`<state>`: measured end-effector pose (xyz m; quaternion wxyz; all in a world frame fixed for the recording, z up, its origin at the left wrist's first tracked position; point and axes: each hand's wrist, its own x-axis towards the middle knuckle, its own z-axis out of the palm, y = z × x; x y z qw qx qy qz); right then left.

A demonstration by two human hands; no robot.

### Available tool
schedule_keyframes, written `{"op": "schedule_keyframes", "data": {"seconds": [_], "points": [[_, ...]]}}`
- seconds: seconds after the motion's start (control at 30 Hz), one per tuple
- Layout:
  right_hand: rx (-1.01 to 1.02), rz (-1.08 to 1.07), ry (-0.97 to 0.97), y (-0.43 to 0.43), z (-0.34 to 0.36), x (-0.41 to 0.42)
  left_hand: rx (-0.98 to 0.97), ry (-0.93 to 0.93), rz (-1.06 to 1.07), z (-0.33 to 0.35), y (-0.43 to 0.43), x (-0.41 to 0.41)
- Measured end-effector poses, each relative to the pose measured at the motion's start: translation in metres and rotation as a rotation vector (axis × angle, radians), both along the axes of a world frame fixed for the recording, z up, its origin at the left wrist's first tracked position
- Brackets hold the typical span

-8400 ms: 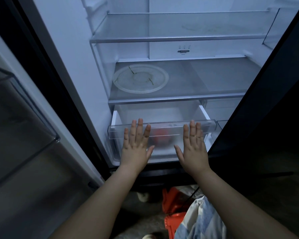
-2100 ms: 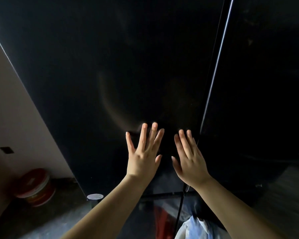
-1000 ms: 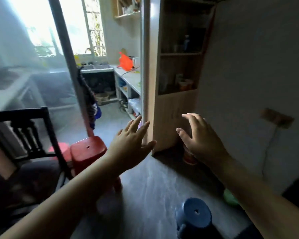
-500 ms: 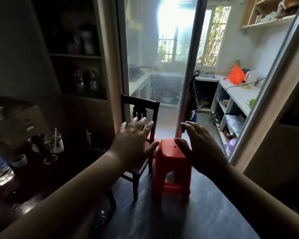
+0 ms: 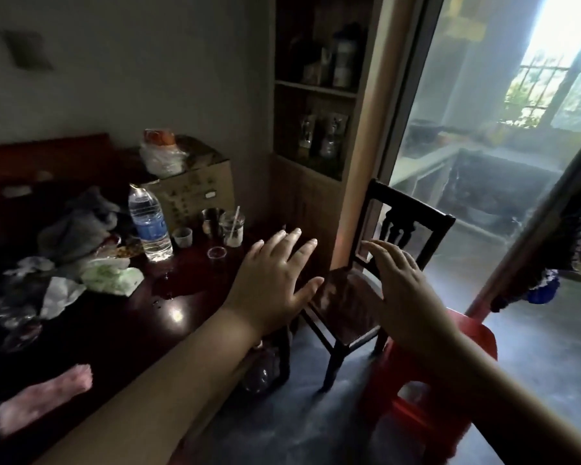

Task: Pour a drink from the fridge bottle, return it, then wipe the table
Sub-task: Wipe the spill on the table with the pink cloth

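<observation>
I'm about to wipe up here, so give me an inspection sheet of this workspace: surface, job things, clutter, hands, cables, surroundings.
Surface: dark wooden table, glossy, with a wet patch near its middle.
Job's things: pink cloth lying near the table's front edge; water bottle upright; small clear cup to its right.
Clutter: crumpled bags and paper on the left, cardboard box at the back, cup with a straw.
Hands: left hand and right hand both open, holding nothing.
Cables: nothing seen.
Surroundings: wooden chair at the table's end, red stool, shelf unit, glass door.
</observation>
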<state>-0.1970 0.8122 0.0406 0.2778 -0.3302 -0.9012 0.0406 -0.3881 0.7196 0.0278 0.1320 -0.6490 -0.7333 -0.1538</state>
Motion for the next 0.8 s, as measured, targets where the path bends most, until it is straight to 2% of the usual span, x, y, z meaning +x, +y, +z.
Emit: {"op": "schedule_keyframes", "data": {"seconds": [0.47,0.8], "points": [[-0.082,0.364,-0.088,0.023,-0.061,-0.112,-0.131,-0.082,0.428,-0.061,-0.047,-0.053],[-0.116,0.451,-0.189,0.049,-0.104,-0.239,-0.152,-0.127,0.535,-0.113,-0.029,-0.162]]}}
